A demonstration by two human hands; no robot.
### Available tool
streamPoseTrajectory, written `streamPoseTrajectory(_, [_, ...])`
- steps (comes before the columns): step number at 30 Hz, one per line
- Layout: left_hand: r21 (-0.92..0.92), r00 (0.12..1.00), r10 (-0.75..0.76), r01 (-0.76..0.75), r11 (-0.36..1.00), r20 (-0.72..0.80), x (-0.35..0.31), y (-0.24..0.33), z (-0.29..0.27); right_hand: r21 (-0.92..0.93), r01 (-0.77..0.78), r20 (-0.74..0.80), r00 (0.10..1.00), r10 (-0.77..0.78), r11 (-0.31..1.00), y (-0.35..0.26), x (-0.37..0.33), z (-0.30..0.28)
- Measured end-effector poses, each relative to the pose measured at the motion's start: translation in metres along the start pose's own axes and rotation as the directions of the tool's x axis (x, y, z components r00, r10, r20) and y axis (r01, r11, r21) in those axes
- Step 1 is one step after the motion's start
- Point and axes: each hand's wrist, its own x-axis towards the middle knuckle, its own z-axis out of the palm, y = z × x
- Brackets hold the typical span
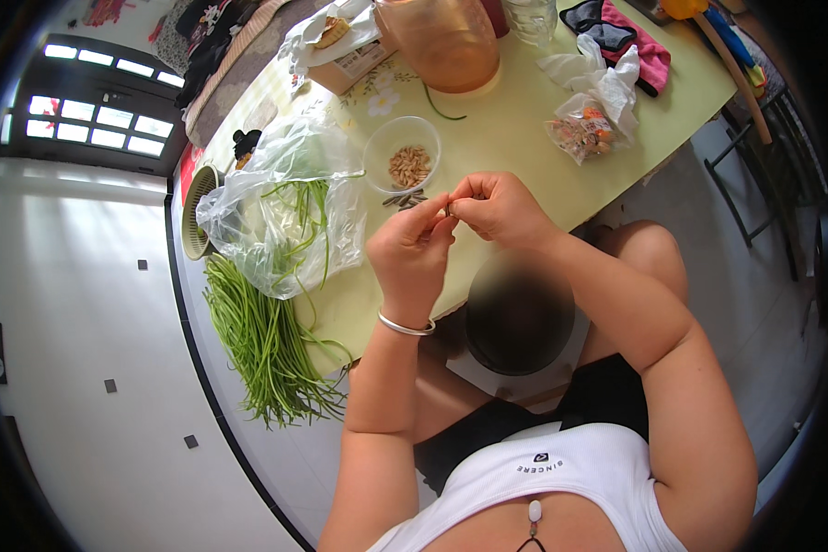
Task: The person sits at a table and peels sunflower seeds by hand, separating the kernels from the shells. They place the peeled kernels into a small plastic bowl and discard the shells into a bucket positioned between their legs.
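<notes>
My left hand (412,248) and my right hand (501,210) meet above the table's near part, fingertips almost touching. Both are closed in a pinch on one small dark piece (448,211), which looks like a seed in its shell; the fingers cover most of it. Just beyond them stands a clear plastic bowl (373,147) with a layer of tan shelled kernels (409,167) inside. Several dark, elongated unshelled seeds (405,200) lie on the tabletop between the bowl and my left hand.
Left on the yellow table (515,138) are a plastic bag (276,248), long green stalks (267,340) hanging over the edge and a basket (195,216). Farther back stand a box (345,69) and an amber container (446,46). A snack packet (581,129) lies right; a dark round container (520,322) is below.
</notes>
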Motion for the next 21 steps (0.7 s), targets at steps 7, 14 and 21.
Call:
streamPoseTrajectory(7, [-0.533, 0.936, -0.324, 0.347, 0.772, 0.139, 0.01, -0.002, -0.006, 0.065, -0.002, 0.027, 1.0, 0.001, 0.998, -0.013, -0.003, 0.002])
streamPoseTrajectory(14, [-0.651, 0.904, -0.338, 0.424, 0.629, 0.262, 0.013, -0.017, -0.014, 0.099, -0.047, 0.03, 0.999, 0.044, 0.994, -0.013, -0.002, -0.001])
streamPoseTrajectory(21, [-0.525, 0.929, -0.282, 0.368, 0.767, 0.239, 0.015, -0.017, -0.019, 0.32, -0.149, 0.015, 0.988, 0.152, 0.936, -0.01, 0.0, -0.001])
